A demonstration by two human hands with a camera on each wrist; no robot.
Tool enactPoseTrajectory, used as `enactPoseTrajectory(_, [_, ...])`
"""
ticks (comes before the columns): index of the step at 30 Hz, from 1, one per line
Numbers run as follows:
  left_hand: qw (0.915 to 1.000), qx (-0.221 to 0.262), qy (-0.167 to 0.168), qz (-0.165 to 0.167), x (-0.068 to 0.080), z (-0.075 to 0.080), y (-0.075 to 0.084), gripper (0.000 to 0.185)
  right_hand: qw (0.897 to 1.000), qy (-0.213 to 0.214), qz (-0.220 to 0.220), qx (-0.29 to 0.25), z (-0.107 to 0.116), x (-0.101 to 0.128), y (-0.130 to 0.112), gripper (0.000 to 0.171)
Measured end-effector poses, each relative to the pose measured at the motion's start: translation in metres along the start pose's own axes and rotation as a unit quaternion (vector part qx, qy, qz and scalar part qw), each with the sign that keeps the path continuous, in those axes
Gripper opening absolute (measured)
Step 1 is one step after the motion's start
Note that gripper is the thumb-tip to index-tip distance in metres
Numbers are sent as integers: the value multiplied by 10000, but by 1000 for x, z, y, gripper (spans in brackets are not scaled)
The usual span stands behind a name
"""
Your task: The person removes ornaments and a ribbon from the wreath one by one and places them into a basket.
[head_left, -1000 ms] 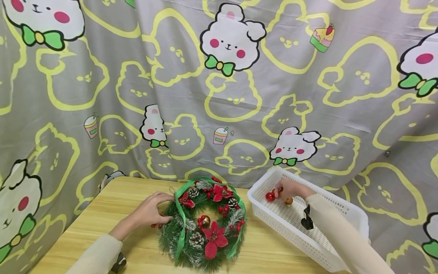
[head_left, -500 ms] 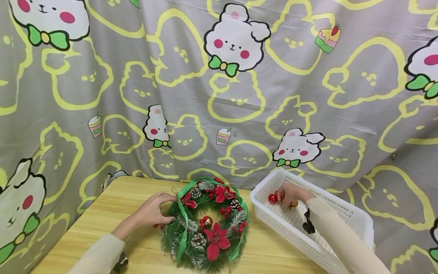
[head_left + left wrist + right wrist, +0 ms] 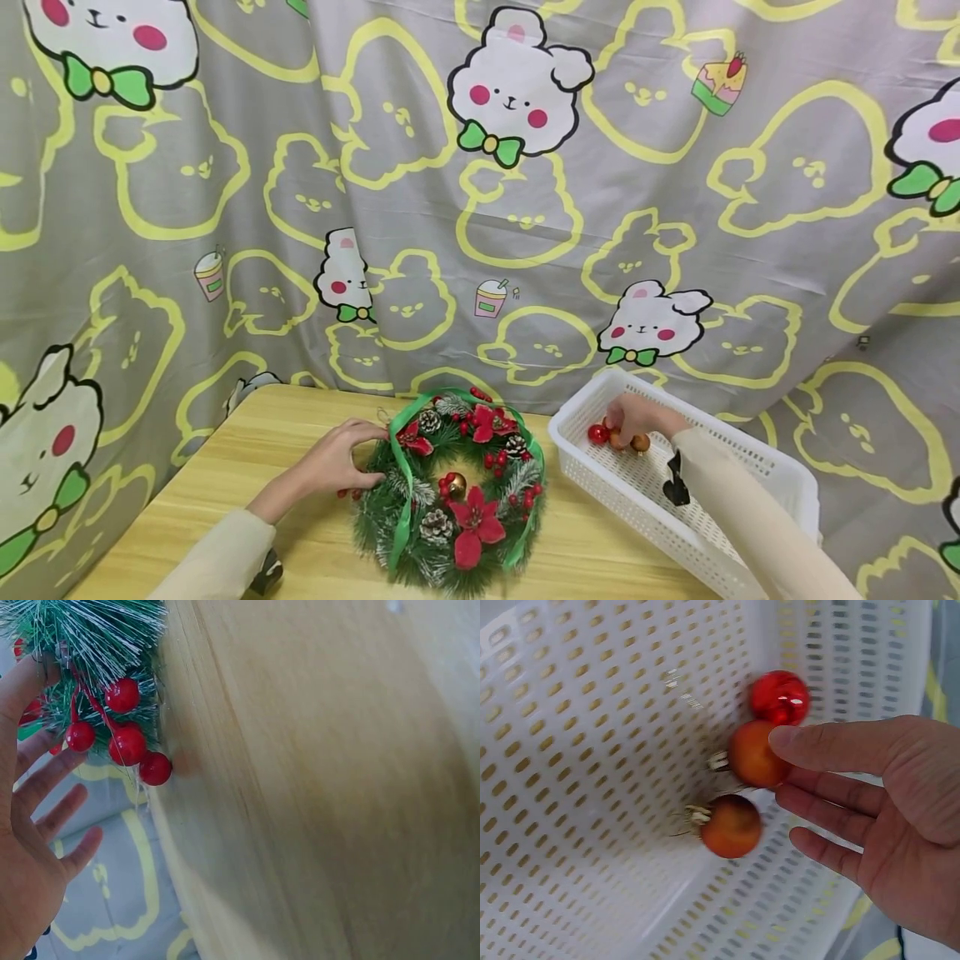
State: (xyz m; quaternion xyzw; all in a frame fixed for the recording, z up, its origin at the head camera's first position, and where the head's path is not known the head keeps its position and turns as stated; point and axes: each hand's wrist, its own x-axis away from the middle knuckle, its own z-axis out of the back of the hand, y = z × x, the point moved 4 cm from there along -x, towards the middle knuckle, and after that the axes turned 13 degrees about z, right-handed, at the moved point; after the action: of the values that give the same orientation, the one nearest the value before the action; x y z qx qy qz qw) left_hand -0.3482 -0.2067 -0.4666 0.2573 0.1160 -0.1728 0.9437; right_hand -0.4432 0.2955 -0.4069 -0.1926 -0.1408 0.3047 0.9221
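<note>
A green Christmas wreath (image 3: 437,527) with red flowers, pine cones, red berries and a loose green ribbon lies on the table. My left hand (image 3: 341,457) rests at its left edge, thumb and fingers spread; in the left wrist view the fingers are loose beside red berries (image 3: 127,744). Inside the white basket (image 3: 600,479), my right hand (image 3: 641,417) pinches an orange Christmas ball (image 3: 756,754) between thumb and fingers. A shiny red ball (image 3: 780,697) sits right behind it, and a second orange ball (image 3: 731,826) lies nearer. Both orange balls have gold caps.
The basket stands at the right of the wooden table (image 3: 300,550), its long side slanting toward the front. A gold ball (image 3: 456,485) sits within the wreath's ring. Behind hangs a grey curtain (image 3: 420,350) with cartoon prints.
My right hand has shifted slightly among the balls in the basket, and thumb and fingers now pinch one orange ball. The left hand stays at the wreath. The head view has turned a little.
</note>
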Motion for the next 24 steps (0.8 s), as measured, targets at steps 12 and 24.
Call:
enactPoseTrajectory(12, [10000,-36,-1,-10,1,1,1,57,9881,569,1395,-318,47,-32,-104,24])
enactPoseTrajectory(24, [10000,-67,-52,-52,0,-1,-1,58,9665,-1011,2132,-1008,-8,-86,-207,30])
